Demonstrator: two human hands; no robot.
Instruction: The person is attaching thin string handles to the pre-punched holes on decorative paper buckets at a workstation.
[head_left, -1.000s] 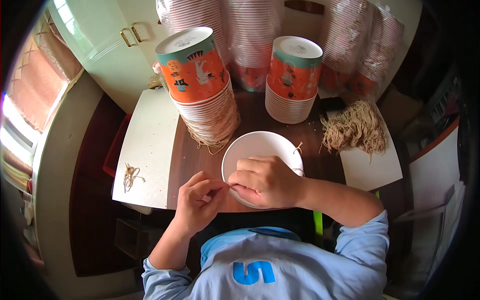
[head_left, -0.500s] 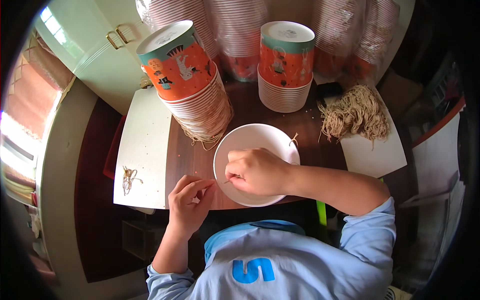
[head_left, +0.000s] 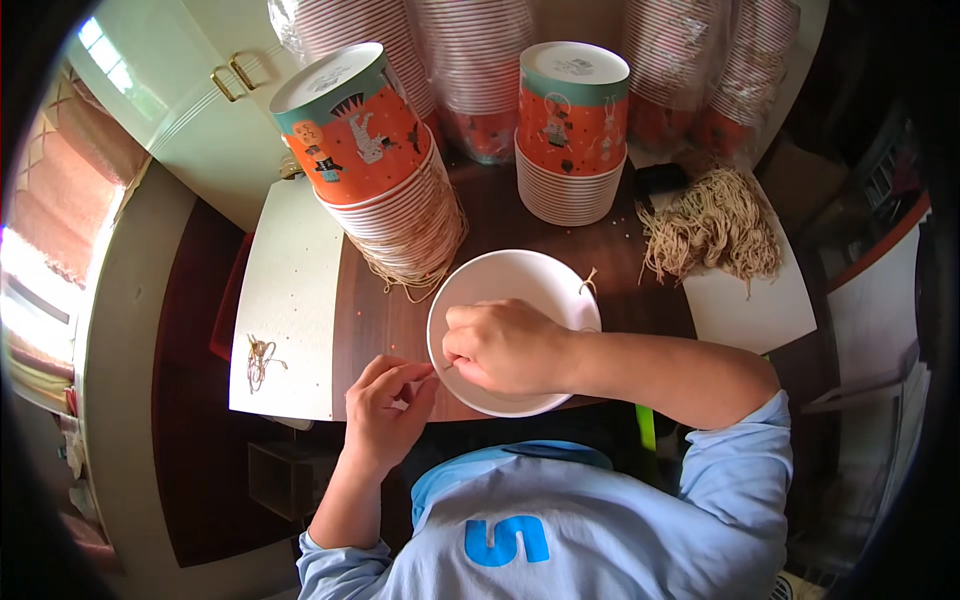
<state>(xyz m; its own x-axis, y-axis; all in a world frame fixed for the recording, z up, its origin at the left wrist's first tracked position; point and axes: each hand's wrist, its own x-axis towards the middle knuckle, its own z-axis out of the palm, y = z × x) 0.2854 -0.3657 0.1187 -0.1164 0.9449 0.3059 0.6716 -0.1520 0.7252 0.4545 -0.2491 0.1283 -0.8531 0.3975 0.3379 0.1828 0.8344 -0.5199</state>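
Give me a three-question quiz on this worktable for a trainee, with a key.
1. Multiple choice. Where does the big cord bundle lie, seen from the wearer's side?
A) inside the tub
B) to the left of the tub
C) to the right of the tub

2. True or false? The right hand is over the tub's opening, while the left hand is by its left rim.

3. Fill the gap. Of the two front stacks, the one on the ____ has loose cord about its lower rims.

Key: 1. C; 2. True; 3. left
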